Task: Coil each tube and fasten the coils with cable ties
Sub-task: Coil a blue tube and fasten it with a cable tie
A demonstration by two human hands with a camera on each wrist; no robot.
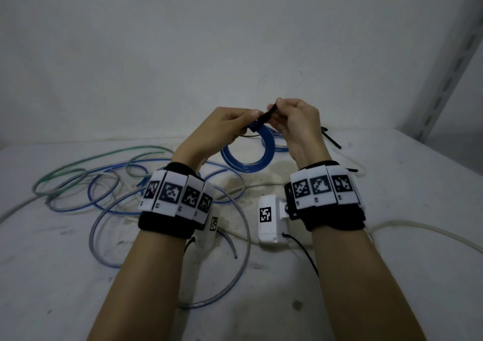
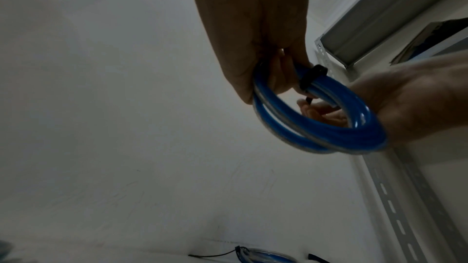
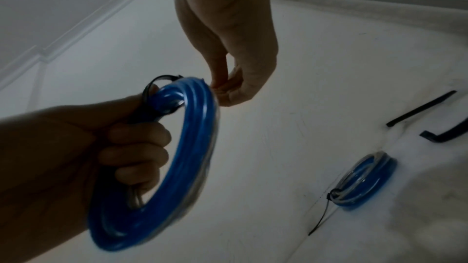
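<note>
A blue tube coil (image 1: 248, 157) hangs above the white table (image 1: 392, 262), and my left hand (image 1: 244, 125) grips its top edge. In the right wrist view the left hand's fingers (image 3: 136, 147) curl through the coil (image 3: 197, 137). A black cable tie (image 1: 262, 118) loops round the coil's strands (image 2: 312, 76). My right hand (image 1: 277, 112) pinches the tie's tail just right of the left hand. The pinched tail itself is hidden in the right wrist view, where the right hand (image 3: 222, 91) is closed beside the coil's top.
Loose green, blue and clear tubes (image 1: 104, 184) sprawl over the table's left half. A tied blue coil (image 3: 367, 179) lies behind my hands, with spare black cable ties (image 3: 420, 109) beside it. A white tube (image 1: 418, 232) trails right. A slotted shelf upright (image 1: 449, 66) stands at the far right.
</note>
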